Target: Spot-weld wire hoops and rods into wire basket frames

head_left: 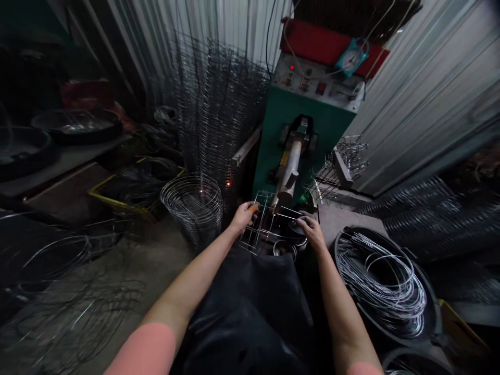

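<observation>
My left hand (244,216) is closed on the left side of a small wire frame (255,232) made of thin crossed metal rods. Something orange shows at its fingertips; I cannot tell if it is a finger cover. My right hand (311,230) pinches the right end of a thin straight metal wire (289,215). That wire runs leftward to the frame, just under the tip of the thick metal arm (290,166) of a green welding machine (263,151). Whether wire and frame touch is too dark to tell. Small round metal parts (283,249) sit below, between my hands.
Tall stacks of wire rings (222,99) stand left of the machine, with a wire basket (191,208) before them. A black tub (339,245) of loose wire hoops is at right. A yellow-edged crate (117,200) sits left. A blue clock (352,57) hangs above the controls.
</observation>
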The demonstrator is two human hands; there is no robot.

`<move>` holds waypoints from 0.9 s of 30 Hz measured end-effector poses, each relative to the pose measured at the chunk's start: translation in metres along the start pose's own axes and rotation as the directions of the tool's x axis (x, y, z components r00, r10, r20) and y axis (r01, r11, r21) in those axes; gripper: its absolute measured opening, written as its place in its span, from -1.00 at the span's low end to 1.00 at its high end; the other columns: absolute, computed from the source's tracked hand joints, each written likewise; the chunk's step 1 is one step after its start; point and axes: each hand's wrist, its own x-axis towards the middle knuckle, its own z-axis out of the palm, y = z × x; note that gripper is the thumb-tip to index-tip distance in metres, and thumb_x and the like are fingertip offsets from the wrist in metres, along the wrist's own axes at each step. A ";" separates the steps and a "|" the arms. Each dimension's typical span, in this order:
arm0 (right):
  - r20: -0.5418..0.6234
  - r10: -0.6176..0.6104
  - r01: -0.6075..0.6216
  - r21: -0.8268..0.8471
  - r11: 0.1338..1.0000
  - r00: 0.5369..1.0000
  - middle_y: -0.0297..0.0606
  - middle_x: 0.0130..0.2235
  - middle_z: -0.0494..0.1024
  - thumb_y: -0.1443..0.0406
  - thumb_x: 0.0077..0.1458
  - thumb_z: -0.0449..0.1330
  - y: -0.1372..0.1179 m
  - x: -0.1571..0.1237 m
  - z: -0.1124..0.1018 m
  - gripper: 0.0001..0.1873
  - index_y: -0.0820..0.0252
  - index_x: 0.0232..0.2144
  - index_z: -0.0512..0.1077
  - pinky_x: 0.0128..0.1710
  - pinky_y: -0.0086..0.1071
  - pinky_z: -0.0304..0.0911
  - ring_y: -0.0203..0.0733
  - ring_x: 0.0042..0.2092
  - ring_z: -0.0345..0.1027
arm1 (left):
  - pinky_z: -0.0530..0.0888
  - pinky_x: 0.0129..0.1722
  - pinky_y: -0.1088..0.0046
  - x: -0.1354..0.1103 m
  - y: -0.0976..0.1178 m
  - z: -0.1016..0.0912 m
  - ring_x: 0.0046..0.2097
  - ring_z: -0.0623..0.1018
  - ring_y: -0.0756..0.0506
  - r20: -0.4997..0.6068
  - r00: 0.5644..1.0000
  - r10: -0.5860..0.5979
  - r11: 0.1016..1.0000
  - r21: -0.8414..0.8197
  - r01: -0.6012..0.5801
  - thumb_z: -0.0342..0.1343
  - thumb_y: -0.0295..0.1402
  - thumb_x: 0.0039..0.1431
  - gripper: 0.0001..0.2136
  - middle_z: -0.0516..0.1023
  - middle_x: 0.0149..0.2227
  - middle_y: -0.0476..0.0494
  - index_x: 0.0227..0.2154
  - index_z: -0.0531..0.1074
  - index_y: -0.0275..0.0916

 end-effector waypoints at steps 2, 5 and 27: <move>-0.001 0.005 -0.004 0.049 0.999 1.000 -0.13 -0.08 0.44 0.04 -0.03 0.11 -0.001 -0.004 0.000 -0.68 0.16 -0.51 0.43 0.04 -0.12 0.01 -0.01 0.02 0.19 | 0.03 -0.78 0.69 -0.004 0.000 -0.001 -0.60 0.28 0.15 -0.004 1.000 0.005 1.000 0.003 -0.005 0.06 -0.41 0.05 -0.85 0.37 -0.36 -0.07 -0.29 0.37 -0.32; -0.002 -0.001 0.001 0.067 0.998 1.000 -0.15 -0.08 0.44 0.06 -0.04 0.13 -0.004 -0.015 0.000 -0.71 0.15 -0.51 0.44 0.06 -0.14 0.00 -0.02 0.03 0.19 | 0.05 -0.78 0.68 -0.015 -0.002 -0.004 -0.59 0.30 0.14 -0.002 1.000 0.016 1.000 0.008 -0.016 0.09 -0.37 0.03 -0.83 0.37 -0.36 -0.07 -0.29 0.37 -0.31; 0.119 -0.163 0.191 -0.291 0.937 0.980 -0.21 -0.20 0.50 0.17 0.05 0.11 -0.094 -0.046 -0.004 -0.80 0.08 -0.42 0.50 -0.20 -0.25 0.24 -0.09 -0.19 0.36 | 0.14 -0.75 0.62 -0.071 -0.001 -0.071 -0.59 0.47 -0.03 0.144 0.899 -0.414 0.904 0.183 0.387 0.04 -0.35 0.10 -0.81 0.51 -0.51 -0.15 -0.22 0.32 -0.29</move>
